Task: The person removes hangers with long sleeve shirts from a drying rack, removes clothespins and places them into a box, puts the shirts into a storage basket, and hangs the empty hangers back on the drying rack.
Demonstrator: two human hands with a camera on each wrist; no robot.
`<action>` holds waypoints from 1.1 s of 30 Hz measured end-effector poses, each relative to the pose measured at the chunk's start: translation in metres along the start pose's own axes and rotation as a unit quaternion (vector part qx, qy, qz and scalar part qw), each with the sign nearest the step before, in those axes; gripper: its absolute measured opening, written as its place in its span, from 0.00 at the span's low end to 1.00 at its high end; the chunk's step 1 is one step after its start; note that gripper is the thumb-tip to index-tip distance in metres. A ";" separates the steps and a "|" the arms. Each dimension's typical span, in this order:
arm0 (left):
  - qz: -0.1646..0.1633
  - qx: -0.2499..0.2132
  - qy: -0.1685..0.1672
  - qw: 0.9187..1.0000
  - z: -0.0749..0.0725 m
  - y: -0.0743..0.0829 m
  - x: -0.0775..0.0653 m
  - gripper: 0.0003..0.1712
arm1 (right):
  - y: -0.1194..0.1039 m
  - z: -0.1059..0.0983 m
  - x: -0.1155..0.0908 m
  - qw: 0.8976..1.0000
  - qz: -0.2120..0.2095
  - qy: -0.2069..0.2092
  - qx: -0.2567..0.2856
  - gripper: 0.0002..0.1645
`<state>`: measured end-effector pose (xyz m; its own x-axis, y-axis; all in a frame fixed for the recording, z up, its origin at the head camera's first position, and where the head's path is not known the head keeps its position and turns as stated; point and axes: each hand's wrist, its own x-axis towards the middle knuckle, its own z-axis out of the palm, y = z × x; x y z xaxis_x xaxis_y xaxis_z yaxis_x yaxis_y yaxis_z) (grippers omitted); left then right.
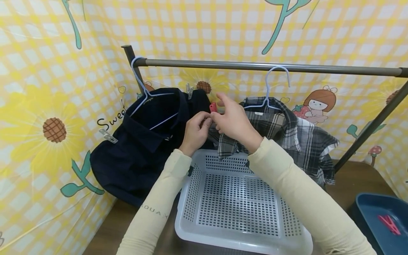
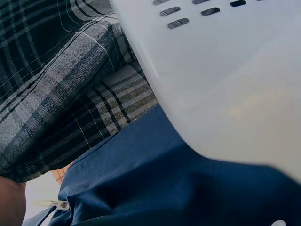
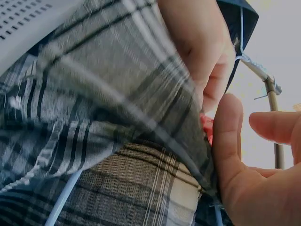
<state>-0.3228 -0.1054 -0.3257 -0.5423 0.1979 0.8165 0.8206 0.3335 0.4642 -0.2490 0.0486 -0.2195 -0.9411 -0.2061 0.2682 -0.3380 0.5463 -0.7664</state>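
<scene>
A black-and-grey plaid shirt (image 1: 275, 122) hangs on a light-blue hanger (image 1: 267, 83) at the right. My left hand (image 1: 196, 132) pinches the edge of its near left shoulder, fingers curled. A red clothespin (image 1: 213, 107) sits there at the fingertips, largely hidden; a bit of the red clothespin (image 3: 208, 127) also shows in the right wrist view. Beside it is my right hand (image 1: 234, 120), thumb and forefinger spread apart, with the fingers against the cloth. To the left hangs a dark navy shirt (image 1: 137, 156) with clear clothespins (image 1: 108, 136) on its shoulders.
A grey rail (image 1: 210, 64) carries both hangers. Below my arms stands a white perforated basket (image 1: 191, 232). At the lower right is a blue tray (image 1: 366, 212) with a red clothespin (image 1: 389, 224) in it. Patterned yellow cloth (image 1: 178, 32) covers the walls behind.
</scene>
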 end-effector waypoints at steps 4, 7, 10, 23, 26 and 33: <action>0.002 -0.004 0.002 1.000 0.001 0.000 0.000 0.07 | 0.001 -0.001 0.004 0.999 0.016 -0.014 -0.032 0.41; 0.003 -0.004 0.004 1.000 0.001 0.001 0.000 0.06 | 0.001 0.001 0.007 0.998 0.013 -0.012 -0.060 0.39; 0.004 -0.001 0.005 1.000 0.000 0.001 -0.001 0.06 | 0.000 0.004 0.011 0.997 0.004 0.000 -0.082 0.37; 0.017 -0.008 0.010 1.000 0.000 -0.001 0.000 0.06 | 0.006 0.010 0.010 0.993 -0.056 0.076 -0.073 0.05; 0.019 -0.008 0.014 1.000 0.002 -0.001 0.001 0.06 | 0.009 0.010 0.008 0.993 -0.064 0.094 -0.039 0.04; 0.008 -0.006 0.010 1.000 0.003 -0.001 0.001 0.06 | 0.011 0.008 0.004 0.990 -0.065 0.117 0.054 0.07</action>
<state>-0.3244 -0.1032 -0.3264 -0.5253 0.1847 0.8307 0.8315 0.3189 0.4549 -0.2569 0.0474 -0.2317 -0.8708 -0.0690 0.4868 -0.4654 0.4349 -0.7709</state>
